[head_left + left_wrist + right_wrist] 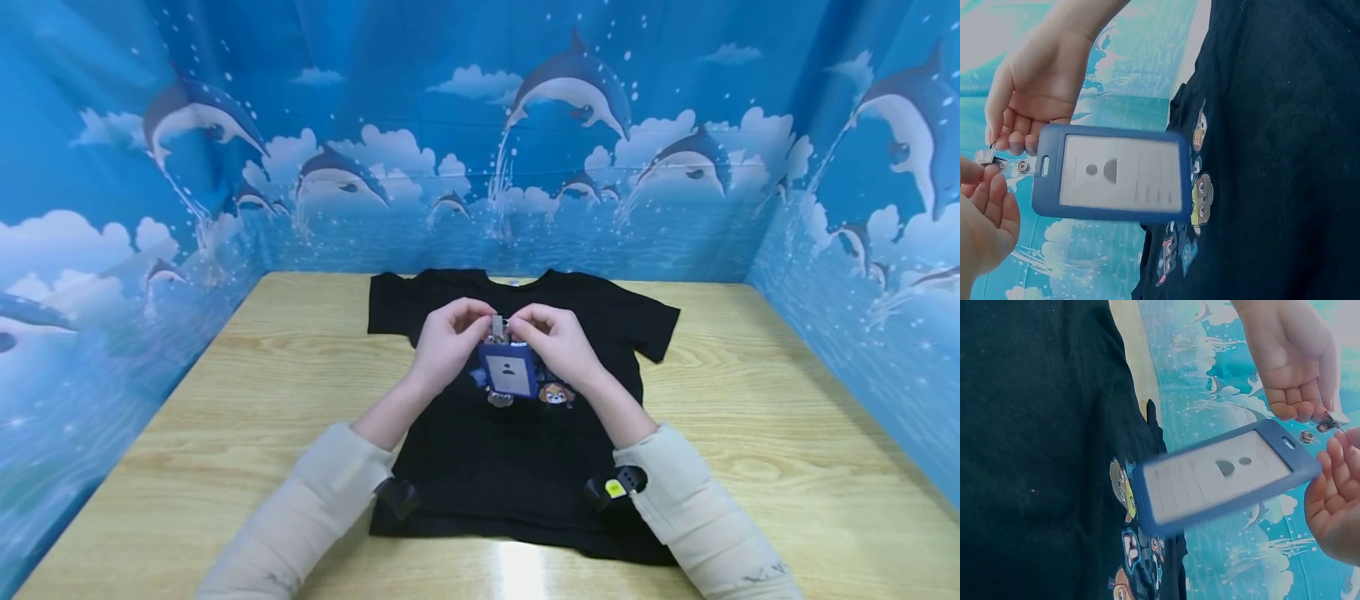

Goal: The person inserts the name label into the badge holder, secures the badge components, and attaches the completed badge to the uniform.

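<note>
A blue-framed badge holder [510,371] with a pale card hangs from a small metal clip [497,326] above a black T-shirt [517,467]. My left hand [448,343] pinches the clip from the left, thumb against fingers. From the right, my right hand [557,340] pinches the same clip's other side. Both wrist views show a clear strap with a snap button [1023,166] between clip and holder. The holder [1229,478] hangs tilted in the right wrist view, its card slightly blurred. How the clip's jaws stand cannot be made out.
The T-shirt lies spread on a wood-grain table [262,400], its collar toward the back. Cartoon dog prints [556,394] show on its chest around the holder. Blue curtains with dolphins [573,92] enclose the back and sides.
</note>
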Motion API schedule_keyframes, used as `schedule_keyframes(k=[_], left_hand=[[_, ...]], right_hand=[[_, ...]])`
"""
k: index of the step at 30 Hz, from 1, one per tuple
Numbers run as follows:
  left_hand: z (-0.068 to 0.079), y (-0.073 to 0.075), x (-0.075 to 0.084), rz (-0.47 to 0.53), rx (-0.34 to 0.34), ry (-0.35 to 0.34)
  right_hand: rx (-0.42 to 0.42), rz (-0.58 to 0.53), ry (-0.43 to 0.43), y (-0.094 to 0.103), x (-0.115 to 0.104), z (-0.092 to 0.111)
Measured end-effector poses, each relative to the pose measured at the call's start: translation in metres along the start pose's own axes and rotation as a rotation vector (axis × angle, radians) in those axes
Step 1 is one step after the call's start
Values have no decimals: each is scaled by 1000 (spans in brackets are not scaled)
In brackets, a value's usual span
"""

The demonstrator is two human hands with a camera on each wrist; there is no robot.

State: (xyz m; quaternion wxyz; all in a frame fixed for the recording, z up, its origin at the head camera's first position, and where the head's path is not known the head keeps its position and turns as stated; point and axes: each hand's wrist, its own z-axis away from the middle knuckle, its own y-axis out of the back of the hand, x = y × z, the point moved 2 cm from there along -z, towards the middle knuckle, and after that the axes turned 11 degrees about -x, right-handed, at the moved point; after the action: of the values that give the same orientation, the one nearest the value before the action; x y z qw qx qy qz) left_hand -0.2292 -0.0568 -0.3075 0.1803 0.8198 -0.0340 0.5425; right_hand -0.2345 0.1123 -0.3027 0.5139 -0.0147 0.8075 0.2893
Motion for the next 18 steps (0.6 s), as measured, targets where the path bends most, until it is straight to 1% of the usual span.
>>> schedule_keyframes(k=[5, 9, 12, 18], left_hand=[[2, -1, 1, -40, -47, -15], [3, -4, 0, -120, -69, -51], [3, -6, 0, -191, -55, -97], [3, -7, 1, -268, -20, -209]], right_hand=[[25, -10, -16, 0, 1, 0], [54, -41, -40, 1, 2, 0], [63, -68, -62, 0, 2, 0], [64, -118, -82, -1, 3, 0]])
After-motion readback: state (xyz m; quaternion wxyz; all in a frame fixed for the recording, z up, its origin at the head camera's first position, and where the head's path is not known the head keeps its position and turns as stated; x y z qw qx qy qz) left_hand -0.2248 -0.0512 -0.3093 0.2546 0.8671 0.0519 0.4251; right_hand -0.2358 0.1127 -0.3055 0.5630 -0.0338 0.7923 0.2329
